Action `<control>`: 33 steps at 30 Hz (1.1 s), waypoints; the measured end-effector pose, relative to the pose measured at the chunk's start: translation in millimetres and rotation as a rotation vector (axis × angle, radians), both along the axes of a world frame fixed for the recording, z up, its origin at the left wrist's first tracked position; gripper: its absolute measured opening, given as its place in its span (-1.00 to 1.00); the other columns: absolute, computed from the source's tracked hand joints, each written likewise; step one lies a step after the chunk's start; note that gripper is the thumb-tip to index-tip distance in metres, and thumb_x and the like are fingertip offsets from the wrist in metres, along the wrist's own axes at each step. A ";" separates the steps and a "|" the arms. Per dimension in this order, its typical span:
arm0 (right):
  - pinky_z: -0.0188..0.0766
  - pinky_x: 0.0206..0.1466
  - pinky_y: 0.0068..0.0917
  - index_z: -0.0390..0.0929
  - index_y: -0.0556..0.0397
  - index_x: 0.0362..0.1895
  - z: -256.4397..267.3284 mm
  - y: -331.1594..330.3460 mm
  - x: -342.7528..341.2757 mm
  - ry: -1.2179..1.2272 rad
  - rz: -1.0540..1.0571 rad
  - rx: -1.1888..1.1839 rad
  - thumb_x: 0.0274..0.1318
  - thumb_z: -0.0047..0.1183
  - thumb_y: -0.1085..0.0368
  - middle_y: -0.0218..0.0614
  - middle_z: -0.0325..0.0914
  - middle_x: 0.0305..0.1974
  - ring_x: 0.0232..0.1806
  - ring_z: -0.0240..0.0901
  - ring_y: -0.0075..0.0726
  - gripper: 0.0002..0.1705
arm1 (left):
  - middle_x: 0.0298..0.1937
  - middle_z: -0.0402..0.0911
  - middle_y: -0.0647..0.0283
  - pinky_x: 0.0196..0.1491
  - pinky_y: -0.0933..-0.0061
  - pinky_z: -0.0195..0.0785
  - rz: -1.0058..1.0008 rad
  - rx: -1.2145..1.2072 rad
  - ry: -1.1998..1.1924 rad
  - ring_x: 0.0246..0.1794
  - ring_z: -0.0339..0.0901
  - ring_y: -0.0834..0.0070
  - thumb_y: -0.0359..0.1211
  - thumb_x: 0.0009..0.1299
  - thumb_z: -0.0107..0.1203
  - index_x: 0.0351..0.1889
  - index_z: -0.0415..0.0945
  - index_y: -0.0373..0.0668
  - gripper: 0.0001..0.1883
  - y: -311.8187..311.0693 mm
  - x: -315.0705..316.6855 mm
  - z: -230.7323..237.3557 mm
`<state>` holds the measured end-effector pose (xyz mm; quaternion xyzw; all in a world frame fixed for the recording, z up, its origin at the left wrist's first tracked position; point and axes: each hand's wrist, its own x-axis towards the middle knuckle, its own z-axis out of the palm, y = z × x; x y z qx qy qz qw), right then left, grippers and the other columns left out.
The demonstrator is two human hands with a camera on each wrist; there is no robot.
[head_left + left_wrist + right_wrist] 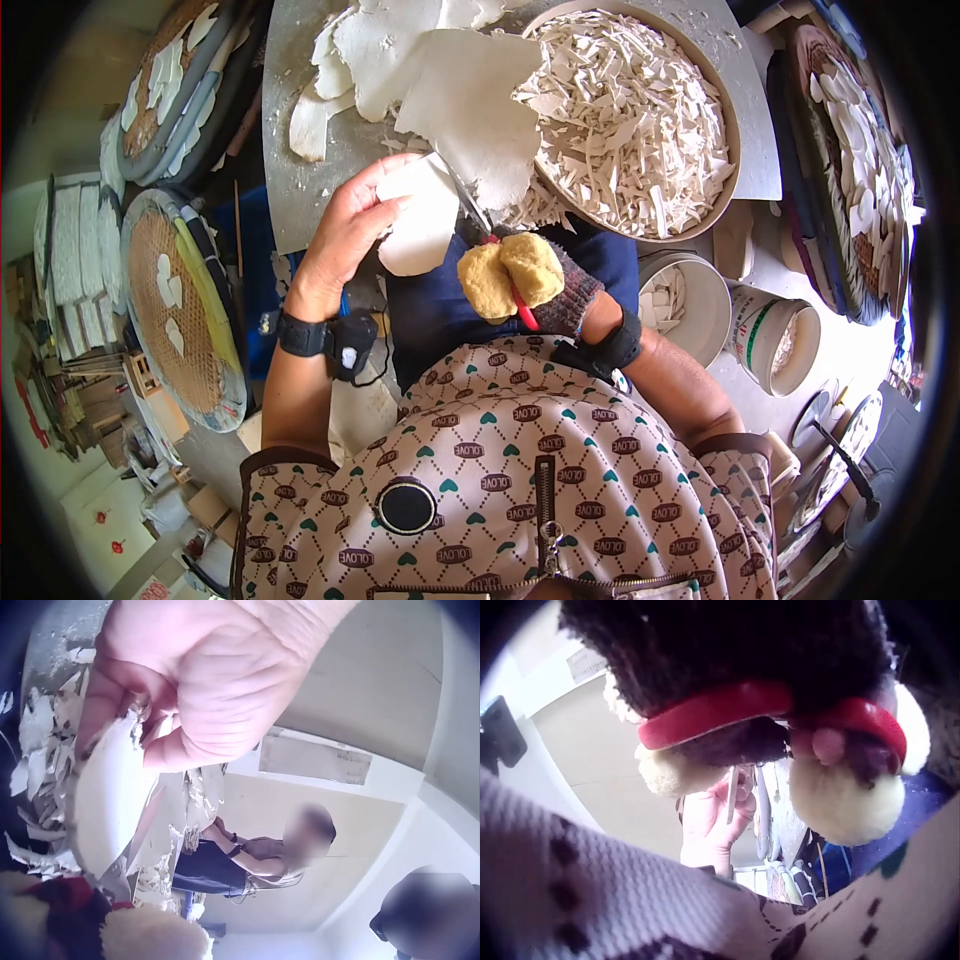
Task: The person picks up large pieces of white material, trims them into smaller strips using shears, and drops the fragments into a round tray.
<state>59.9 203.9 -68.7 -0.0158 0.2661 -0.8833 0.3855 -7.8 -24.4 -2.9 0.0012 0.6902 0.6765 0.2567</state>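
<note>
The left hand pinches a pale, flat sheet piece with cut edges between thumb and fingers; the left wrist view shows the piece edge-on below the palm. The right hand, in a dark knitted glove, grips scissors with red handles wrapped in yellow foam pads. The metal blades lie along the right edge of the piece. In the right wrist view the gloved fingers pass through the red loops.
A round tray heaped with pale scraps and larger sheets lie on the grey table. Buckets stand at the right, with woven racks on both sides. Another seated person appears in the left wrist view.
</note>
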 end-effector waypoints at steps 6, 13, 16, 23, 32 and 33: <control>0.42 -0.15 -0.51 0.47 0.19 -0.26 4.1 2.5 -5.4 0.553 -0.075 0.393 0.02 0.07 0.33 -0.25 0.54 -0.31 -0.27 0.50 -0.38 -0.79 | -0.06 0.49 0.29 -0.05 0.69 0.28 -0.166 -0.122 0.028 -0.11 0.43 0.66 -0.52 0.31 -0.09 0.14 0.26 -0.33 -0.59 -8.2 -9.9 12.7; 0.30 0.09 -0.45 0.44 0.09 -0.06 -5.5 12.6 -11.3 0.443 -0.075 0.302 0.07 0.06 0.33 -0.29 0.48 -0.08 -0.02 0.40 -0.41 -0.69 | 0.07 0.44 0.16 0.13 0.46 0.19 0.064 -0.030 0.444 0.08 0.36 0.44 -0.65 0.24 -0.16 -0.30 0.49 -0.20 -0.77 -24.8 1.9 34.3; 0.33 0.10 -0.43 0.38 0.12 0.00 -18.2 2.3 -7.8 -0.186 -0.087 -0.327 0.12 0.01 0.33 -0.25 0.46 -0.06 0.01 0.40 -0.38 -0.66 | -0.21 0.53 0.18 -0.02 0.49 0.33 0.235 0.015 0.220 -0.13 0.49 0.47 -0.62 0.25 -0.22 -0.26 0.46 -0.24 -0.77 -30.6 13.8 31.3; 0.35 0.02 -0.47 0.44 0.11 -0.09 2.4 0.8 -7.4 0.328 -0.086 0.135 0.08 0.07 0.32 -0.30 0.50 -0.11 -0.08 0.43 -0.40 -0.71 | -0.12 0.50 0.00 -0.36 0.46 0.50 0.471 0.155 0.150 -0.33 0.59 0.26 -0.49 0.30 -0.01 0.10 0.16 -0.24 -0.59 7.2 25.0 24.3; 0.19 0.25 -0.43 0.24 0.14 0.12 -24.4 -22.8 -4.5 -0.096 -0.077 -0.567 0.22 -0.14 0.35 -0.23 0.33 0.10 0.14 0.29 -0.39 -0.62 | -0.03 0.44 0.02 -0.30 0.37 0.54 0.554 0.186 0.092 -0.27 0.58 0.20 -0.49 0.30 0.01 0.12 0.10 -0.24 -0.55 40.2 37.5 0.7; 0.19 0.25 -0.41 0.24 0.15 0.12 -23.8 -21.2 -3.7 -0.052 -0.087 -0.475 0.23 -0.16 0.35 -0.23 0.33 0.10 0.14 0.28 -0.39 -0.63 | -0.03 0.44 0.02 -0.29 0.37 0.54 0.545 0.172 0.090 -0.26 0.58 0.20 -0.49 0.30 0.01 0.12 0.10 -0.24 -0.55 43.1 38.6 0.9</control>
